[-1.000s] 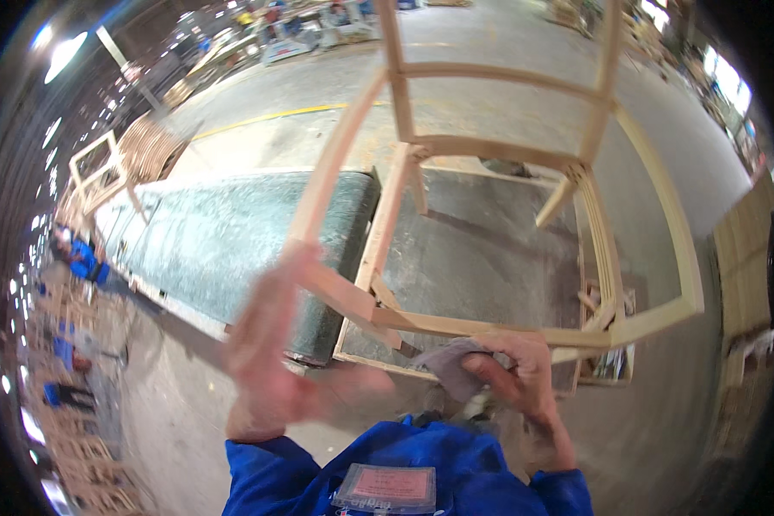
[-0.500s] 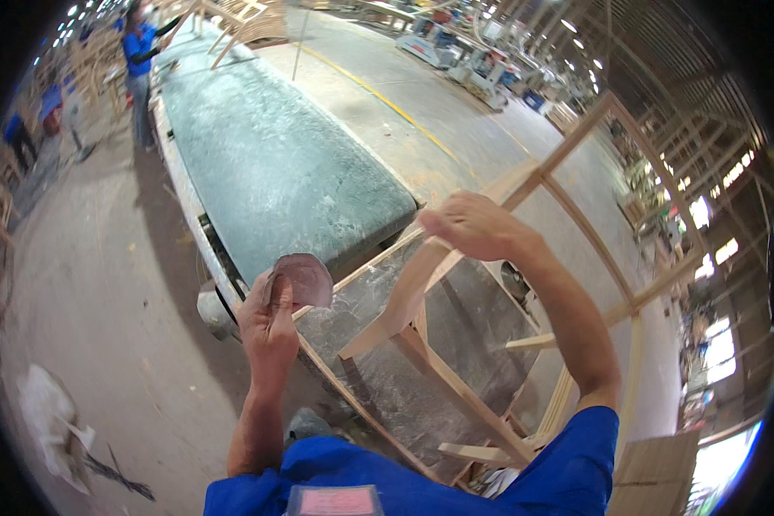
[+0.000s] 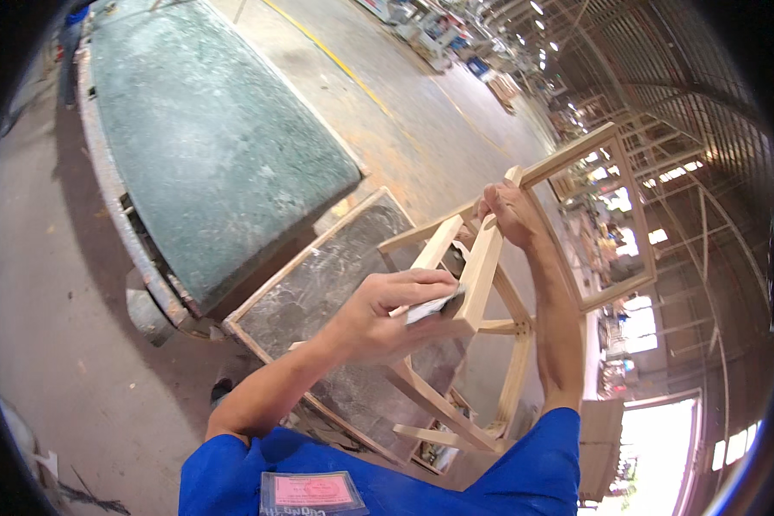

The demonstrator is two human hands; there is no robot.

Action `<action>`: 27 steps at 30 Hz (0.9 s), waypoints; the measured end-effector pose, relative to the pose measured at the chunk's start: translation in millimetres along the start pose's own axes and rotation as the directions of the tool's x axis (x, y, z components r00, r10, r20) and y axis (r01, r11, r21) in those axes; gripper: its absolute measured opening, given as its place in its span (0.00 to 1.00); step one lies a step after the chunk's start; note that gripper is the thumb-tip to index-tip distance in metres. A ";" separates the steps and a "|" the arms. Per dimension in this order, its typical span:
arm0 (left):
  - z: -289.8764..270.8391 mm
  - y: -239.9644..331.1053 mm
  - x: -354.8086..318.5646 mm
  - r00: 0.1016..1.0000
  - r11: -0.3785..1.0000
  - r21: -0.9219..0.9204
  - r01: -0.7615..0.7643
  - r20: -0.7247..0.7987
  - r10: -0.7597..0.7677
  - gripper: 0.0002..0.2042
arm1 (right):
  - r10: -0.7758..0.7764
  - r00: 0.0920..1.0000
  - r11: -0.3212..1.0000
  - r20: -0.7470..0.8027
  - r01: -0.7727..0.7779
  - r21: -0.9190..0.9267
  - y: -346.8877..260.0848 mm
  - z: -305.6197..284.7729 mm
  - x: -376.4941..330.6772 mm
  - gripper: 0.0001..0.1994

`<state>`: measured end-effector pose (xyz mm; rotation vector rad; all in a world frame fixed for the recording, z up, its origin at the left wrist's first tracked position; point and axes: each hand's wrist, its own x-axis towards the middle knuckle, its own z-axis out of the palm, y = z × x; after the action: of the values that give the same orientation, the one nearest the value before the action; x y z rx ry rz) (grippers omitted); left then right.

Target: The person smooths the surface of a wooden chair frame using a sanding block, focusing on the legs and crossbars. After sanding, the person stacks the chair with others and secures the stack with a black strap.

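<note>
A pale wooden chair frame (image 3: pixel 485 279) is tilted over a low dark-topped table (image 3: pixel 318 275), its bars and legs pointing several ways. My left hand (image 3: pixel 378 314) is closed on a piece of sandpaper (image 3: pixel 434 308), pressing it against the near end of a thick bar; motion blurs the fingers a little. Farther along that same bar, my right hand (image 3: pixel 509 213) is wrapped round the wood near a joint. An open rectangular part (image 3: pixel 632 185) of pale wood extends beyond the right hand.
A long green conveyor belt (image 3: pixel 206 146) lies beyond the table to the left, with a metal side rail (image 3: pixel 116 202). A yellow line (image 3: pixel 327 56) runs along the floor past it. Brown board (image 3: pixel 602 439) stands at the lower right, beside a bright doorway.
My left hand has moved right, bringing the sandpaper from beside the frame onto the bar. The chair frame has been turned, and my right hand grips it farther right. The view has shifted.
</note>
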<state>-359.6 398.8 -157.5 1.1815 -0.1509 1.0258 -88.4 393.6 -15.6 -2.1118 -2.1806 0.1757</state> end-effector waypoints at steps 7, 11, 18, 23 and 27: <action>-19.9 -40.0 10.6 0.978 0.965 -0.257 0.050 0.209 0.005 0.17 | 0.070 0.987 0.970 -0.142 -0.034 0.239 5.2 18.8 11.5 0.34; -1.8 21.7 -19.9 0.985 0.988 -0.025 0.152 0.081 -0.150 0.25 | 0.034 0.994 0.991 -0.108 -0.020 0.129 -2.0 12.1 12.1 0.31; -7.4 27.6 29.4 0.841 0.807 -0.236 0.541 0.167 -0.515 0.22 | 0.102 0.994 0.993 -0.026 -0.100 0.061 -16.8 6.8 26.6 0.33; -0.5 16.9 12.7 0.986 0.984 0.084 0.158 0.032 -0.161 0.21 | 0.061 0.993 0.991 -0.105 -0.048 0.127 -7.8 10.4 19.0 0.29; 5.5 22.2 39.7 0.925 0.926 0.001 0.378 0.051 -0.377 0.19 | 0.041 0.989 0.989 -0.140 -0.021 0.146 -8.1 10.4 20.8 0.31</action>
<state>-351.1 417.5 -116.6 1.1723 0.0339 0.6545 -98.7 414.1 -24.9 -2.0148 -1.9928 0.1739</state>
